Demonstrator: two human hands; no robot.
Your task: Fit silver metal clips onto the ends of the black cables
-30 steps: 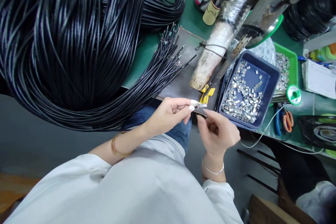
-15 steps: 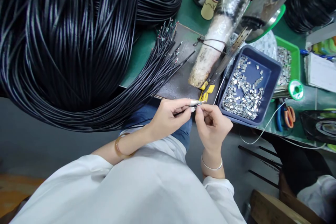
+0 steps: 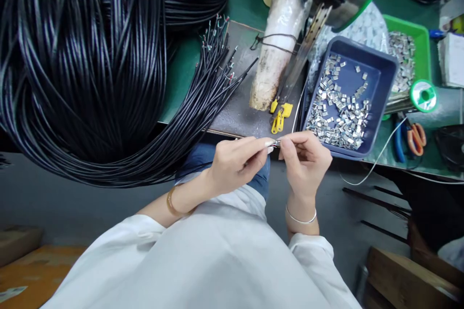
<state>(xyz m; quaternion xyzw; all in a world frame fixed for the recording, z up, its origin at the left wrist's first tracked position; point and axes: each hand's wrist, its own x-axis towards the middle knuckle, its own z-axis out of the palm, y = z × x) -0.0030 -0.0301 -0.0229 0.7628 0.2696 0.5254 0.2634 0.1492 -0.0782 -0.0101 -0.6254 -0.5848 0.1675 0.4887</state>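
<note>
My left hand (image 3: 237, 161) is pinched around a small metal connector (image 3: 276, 144) at the end of a cable, just in front of the table edge. From the other side, my right hand (image 3: 306, 159) pinches at the same small piece; its exact shape between the fingertips is too small to tell. A large bundle of black cables (image 3: 90, 67) lies to the left, its stripped ends (image 3: 221, 38) fanned over a dark board (image 3: 239, 118). Beyond my right hand, a blue tray (image 3: 389, 70) holds many small metal shells (image 3: 340, 125).
A plastic-wrapped roll (image 3: 279, 43) and yellow-tipped tool (image 3: 281, 118) lie on the board. Behind the blue tray are a green tray (image 3: 422, 34) and solder spool (image 3: 424, 95). Orange-and-blue pliers (image 3: 415, 140) lie right. A person's dark-clothed leg (image 3: 424, 203) shows lower right.
The view has shifted, so the table items appear displaced. Both hands remain together at the small connector, and the right hand's fingers have closed in around its end.
</note>
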